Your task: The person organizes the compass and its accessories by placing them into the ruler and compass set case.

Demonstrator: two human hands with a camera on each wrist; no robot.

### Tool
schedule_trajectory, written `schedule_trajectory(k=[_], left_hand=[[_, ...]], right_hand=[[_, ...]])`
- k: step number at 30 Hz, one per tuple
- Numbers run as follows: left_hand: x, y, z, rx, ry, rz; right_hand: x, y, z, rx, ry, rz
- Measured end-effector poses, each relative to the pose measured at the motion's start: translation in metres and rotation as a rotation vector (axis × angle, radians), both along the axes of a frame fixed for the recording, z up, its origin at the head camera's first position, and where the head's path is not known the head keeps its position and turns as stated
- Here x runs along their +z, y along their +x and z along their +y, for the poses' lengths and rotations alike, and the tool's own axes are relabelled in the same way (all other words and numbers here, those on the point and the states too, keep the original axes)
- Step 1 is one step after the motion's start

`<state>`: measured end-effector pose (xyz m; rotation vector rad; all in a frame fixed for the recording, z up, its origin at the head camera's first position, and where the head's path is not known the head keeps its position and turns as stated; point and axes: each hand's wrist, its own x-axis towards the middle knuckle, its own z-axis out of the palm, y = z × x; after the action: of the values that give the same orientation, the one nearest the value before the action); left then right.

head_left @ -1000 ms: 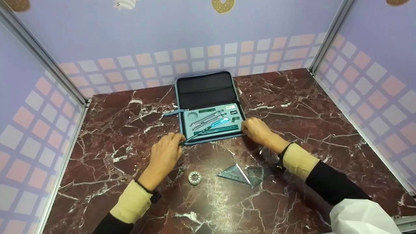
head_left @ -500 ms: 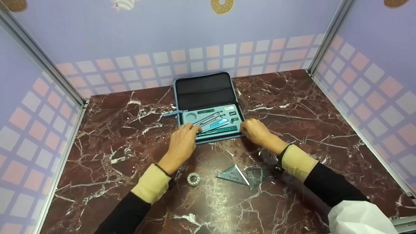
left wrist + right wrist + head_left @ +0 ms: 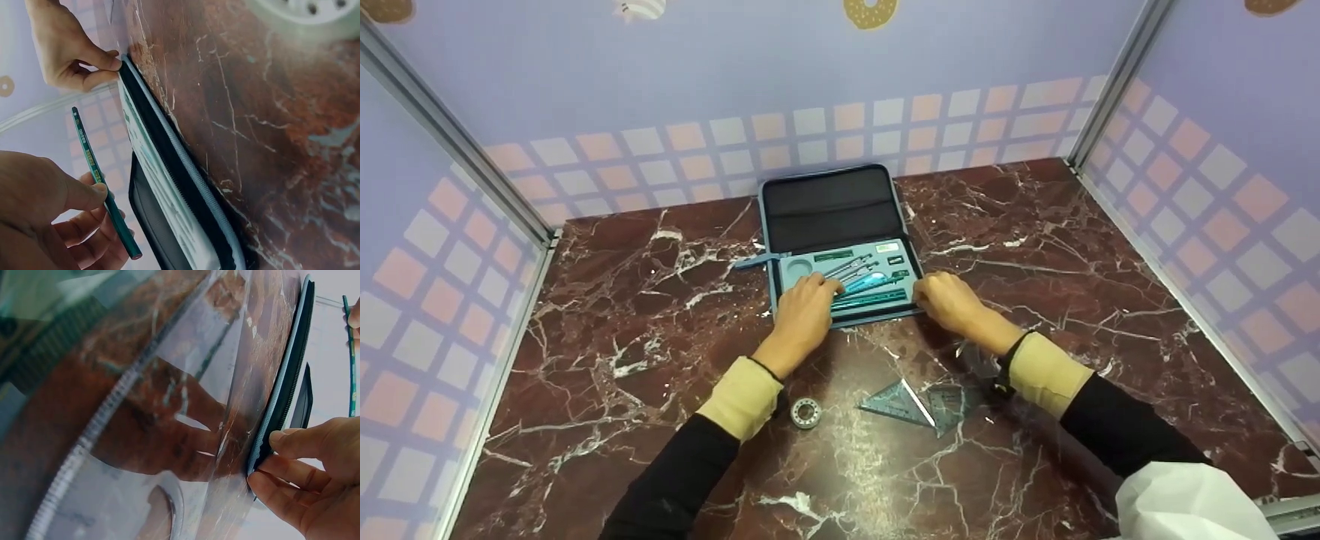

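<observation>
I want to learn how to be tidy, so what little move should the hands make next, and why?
Probably lower the green pencil beside the green pencil-like sticks near the front of the open case. The left hand pinches it above the case, and the right hand grips the case's edge, which should help steady it.

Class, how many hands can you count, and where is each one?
2. The left hand holds a pencil above the open case; the right hand grips its front right corner.
</observation>
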<state>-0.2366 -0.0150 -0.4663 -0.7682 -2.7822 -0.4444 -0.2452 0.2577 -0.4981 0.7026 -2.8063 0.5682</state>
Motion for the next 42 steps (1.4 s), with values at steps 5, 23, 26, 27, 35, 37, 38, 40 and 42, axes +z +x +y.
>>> schedule_trajectory(k=[5, 23, 26, 27, 35, 37, 38, 40, 42], left_hand=[[-0.009, -0.003, 0.006, -0.012, 0.004, 0.019], [-0.027, -0.012, 0.013, 0.002, -0.022, 0.025], [-0.028, -0.012, 0.013, -0.005, -0.028, 0.024], [-0.028, -0.012, 0.013, -0.007, -0.028, 0.023], [-0.028, -0.011, 0.015, 0.009, -0.041, -0.014], [-0.027, -0.011, 0.015, 0.013, -0.043, -0.015], [-0.027, -0.011, 0.015, 0.015, -0.046, -0.014], [-0.027, -0.011, 0.015, 0.016, -0.048, -0.016], [-0.027, -0.011, 0.015, 0.015, -0.048, -0.019]], right_hand=[[0.000, 0.001, 0.000, -0.001, 0.013, -0.010], [0.000, 0.000, 0.000, -0.003, 0.011, -0.021], [0.001, 0.000, 0.000, -0.004, 0.002, -0.032], [0.000, 0.000, 0.000, -0.005, 0.003, -0.031], [0.000, 0.001, 0.000, -0.009, -0.004, -0.015], [0.000, 0.002, 0.000, -0.013, -0.003, -0.006], [0.000, 0.002, 0.000, -0.015, -0.003, -0.003], [0.001, 0.002, -0.001, -0.017, -0.004, -0.005], [0.001, 0.002, -0.001, -0.017, -0.005, -0.007]])
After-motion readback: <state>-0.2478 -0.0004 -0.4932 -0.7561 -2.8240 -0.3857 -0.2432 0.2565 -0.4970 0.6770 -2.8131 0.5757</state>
